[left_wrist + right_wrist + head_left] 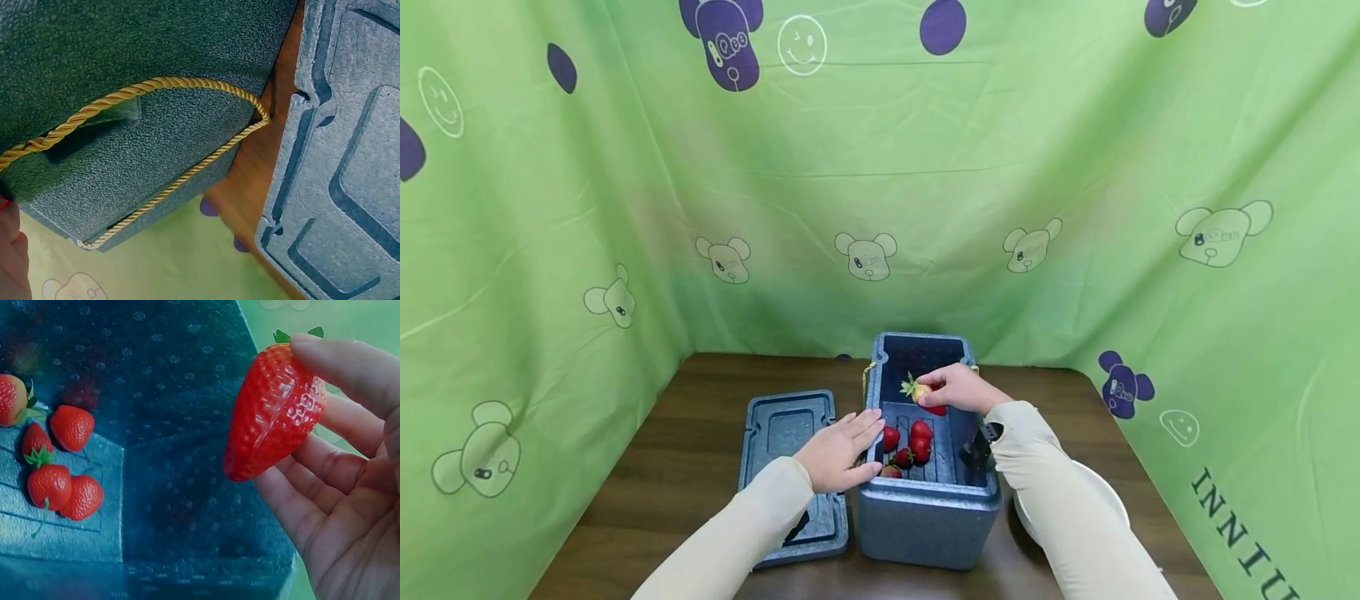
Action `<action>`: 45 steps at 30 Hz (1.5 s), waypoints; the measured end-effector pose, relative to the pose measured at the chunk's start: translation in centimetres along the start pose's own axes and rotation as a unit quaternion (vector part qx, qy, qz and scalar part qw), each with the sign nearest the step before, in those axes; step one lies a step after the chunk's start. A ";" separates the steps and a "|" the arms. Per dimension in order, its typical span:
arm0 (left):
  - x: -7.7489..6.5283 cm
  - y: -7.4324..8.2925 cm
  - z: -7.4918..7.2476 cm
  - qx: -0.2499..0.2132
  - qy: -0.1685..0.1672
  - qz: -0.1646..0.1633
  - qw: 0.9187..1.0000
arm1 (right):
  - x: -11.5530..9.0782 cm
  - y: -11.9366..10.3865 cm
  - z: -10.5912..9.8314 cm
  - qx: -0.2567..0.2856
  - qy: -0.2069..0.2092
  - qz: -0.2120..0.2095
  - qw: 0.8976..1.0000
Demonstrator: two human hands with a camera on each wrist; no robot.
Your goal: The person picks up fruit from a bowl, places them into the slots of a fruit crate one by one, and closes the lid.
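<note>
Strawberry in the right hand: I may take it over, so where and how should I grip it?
Likely best by its tapering half, coming from the side away from the palm. In the right wrist view, that side of the strawberry shows bare down to the tip, while the thumb of the right hand rests at the leafy end.

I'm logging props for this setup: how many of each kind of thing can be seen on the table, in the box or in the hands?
Strawberries: 6 (5 in the box, 1 in the right hand)
Box: 1
Lid: 1
White dish, partly hidden: 1
Total: 9 visible
</note>
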State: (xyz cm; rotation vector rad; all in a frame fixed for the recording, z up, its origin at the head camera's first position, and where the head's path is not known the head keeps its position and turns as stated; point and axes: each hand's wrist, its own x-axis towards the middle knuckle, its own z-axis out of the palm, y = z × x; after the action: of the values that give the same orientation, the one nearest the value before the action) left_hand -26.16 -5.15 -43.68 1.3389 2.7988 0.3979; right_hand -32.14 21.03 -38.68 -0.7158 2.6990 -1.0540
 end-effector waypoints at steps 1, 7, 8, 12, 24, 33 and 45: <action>0.0 0.0 0.1 0.000 0.002 0.002 1.000 | 0.1 0.0 0.1 -0.002 0.000 -0.002 1.000; 0.1 -0.4 0.3 0.004 0.015 0.018 1.000 | 0.6 -0.2 0.6 0.001 -0.002 0.007 1.000; 0.1 -0.5 0.3 0.006 0.015 0.020 1.000 | 0.7 -0.3 0.7 0.004 -0.004 0.008 1.000; 0.2 -0.7 -0.2 0.022 0.008 0.031 0.999 | 0.9 -0.3 0.8 0.013 -0.020 0.006 1.000; 0.4 -0.6 -0.7 0.022 -0.002 0.037 0.999 | 0.8 0.2 1.4 0.026 -0.035 0.005 0.999; 0.4 -0.6 -0.7 0.028 -0.004 0.034 0.999 | 1.1 1.4 2.4 0.036 -0.043 0.006 0.998; 0.5 -0.6 -1.0 0.033 0.003 0.027 0.999 | 1.3 1.4 3.3 -0.006 -0.058 0.014 0.998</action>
State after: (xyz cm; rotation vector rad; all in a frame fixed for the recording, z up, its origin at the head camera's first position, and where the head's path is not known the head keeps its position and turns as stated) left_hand -27.09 -5.34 -42.79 1.4323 2.8099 0.3129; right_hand -32.74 19.31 -42.02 -0.7148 2.6123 -0.9598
